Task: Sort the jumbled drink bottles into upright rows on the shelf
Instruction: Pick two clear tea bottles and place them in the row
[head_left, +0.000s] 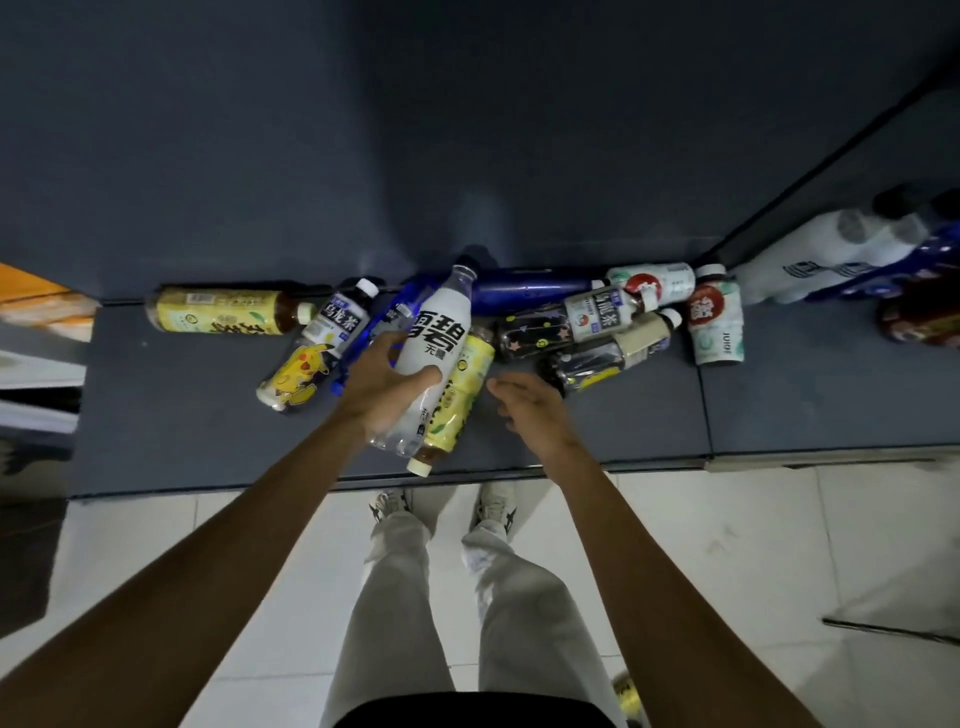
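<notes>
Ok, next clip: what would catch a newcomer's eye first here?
The left hand gripping a white-labelled bottle at mid-frame, lifted out of a jumble of bottles lying on the dark shelf. Beside it the right hand hovers open, and a Pikachu-print bottle lies to the left.

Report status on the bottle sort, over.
Left hand grips white-label bottle, lifted. Right hand open, empty. Yellow-label bottle lies underneath; pile still jumbled.
</notes>
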